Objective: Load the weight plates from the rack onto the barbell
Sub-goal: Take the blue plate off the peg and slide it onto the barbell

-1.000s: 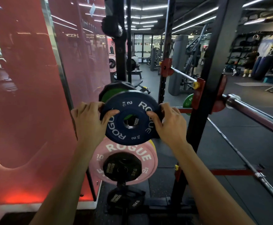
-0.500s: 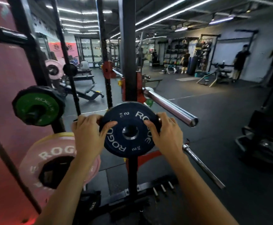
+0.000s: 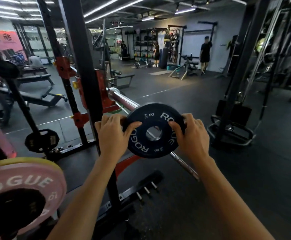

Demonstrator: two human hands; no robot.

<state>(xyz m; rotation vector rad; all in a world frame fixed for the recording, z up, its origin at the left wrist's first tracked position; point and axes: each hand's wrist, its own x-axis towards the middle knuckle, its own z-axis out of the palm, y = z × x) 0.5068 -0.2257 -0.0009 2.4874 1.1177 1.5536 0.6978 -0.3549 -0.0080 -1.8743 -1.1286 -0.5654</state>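
A person's left hand (image 3: 114,134) and right hand (image 3: 192,135) carry a dark blue round rubber 2 kg weight plate (image 3: 154,130), fingers curled over its opposite rims, thumbs pressed on its face. Lifted off the black steel rack (image 3: 82,70) a second ago, the plate now hangs at the free end of the chrome steel barbell sleeve (image 3: 122,99), metal showing through its centre hole. It looks lined up to slide on. A pink bumper plate (image 3: 28,181) remains racked at lower left.
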